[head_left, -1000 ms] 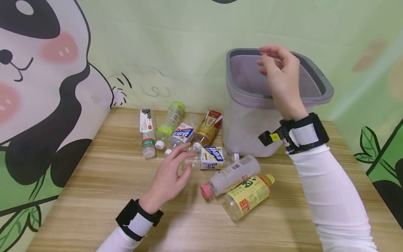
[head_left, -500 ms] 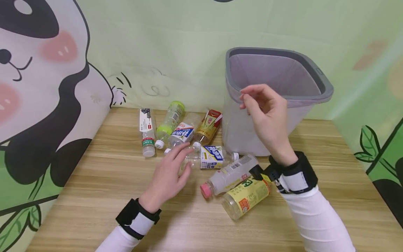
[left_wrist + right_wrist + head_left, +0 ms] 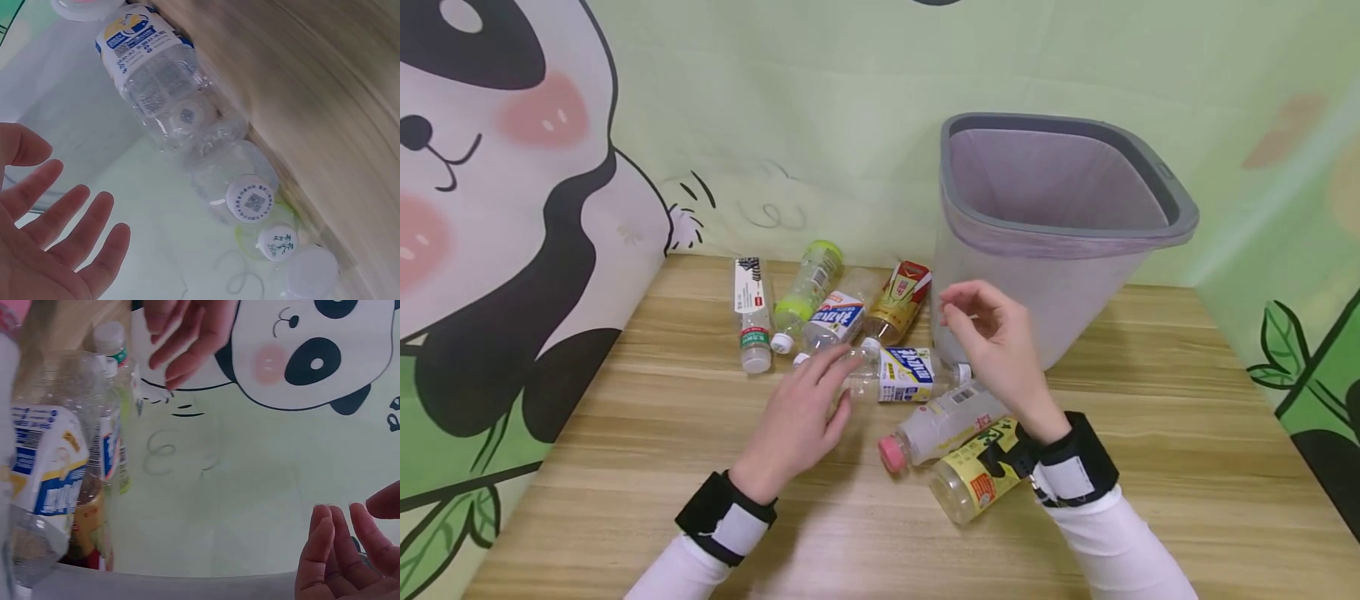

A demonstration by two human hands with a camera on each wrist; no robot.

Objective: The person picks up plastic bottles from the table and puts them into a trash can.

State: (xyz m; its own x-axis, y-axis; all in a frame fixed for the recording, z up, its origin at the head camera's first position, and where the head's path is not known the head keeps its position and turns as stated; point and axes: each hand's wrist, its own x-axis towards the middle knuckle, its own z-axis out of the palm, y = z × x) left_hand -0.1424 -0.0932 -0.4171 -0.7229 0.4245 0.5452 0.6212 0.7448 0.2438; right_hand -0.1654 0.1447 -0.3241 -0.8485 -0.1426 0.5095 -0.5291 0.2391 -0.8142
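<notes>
From here I'm seeing a clear, rounded plastic bottle with a white, blue and yellow label (image 3: 906, 375) lying on its side between the hands, its white cap toward the right hand (image 3: 996, 342). The left hand (image 3: 797, 417) is hovering by the bottle's other end, fingers loosely spread and gripping nothing; I'm not making out any contact. The right hand is hanging near the cap, fingers softly bent, thumb close to the index fingertip, also holding nothing.

I'm judging this to be a choosing step, with no bottle gripped yet. Taking one would be calling for lowering the right hand, widening its narrow thumb gap and closing gently, since these thin, slick walls are probably prone to rolling or denting.

Below the right hand, a frosted, cloudy bottle with a pink cap (image 3: 951, 425) is lying beside a clear bottle with a yellow wraparound label (image 3: 972, 468). Beyond the left fingertips, a glossy bottle with a red and gold label (image 3: 898, 300) and a see-through bottle with lime-green bands (image 3: 808, 287) are resting. Behind the right hand, a milky plastic bin with a thick grey rim (image 3: 1037, 283) is standing on the smooth wood-grain counter (image 3: 820, 533).
</notes>
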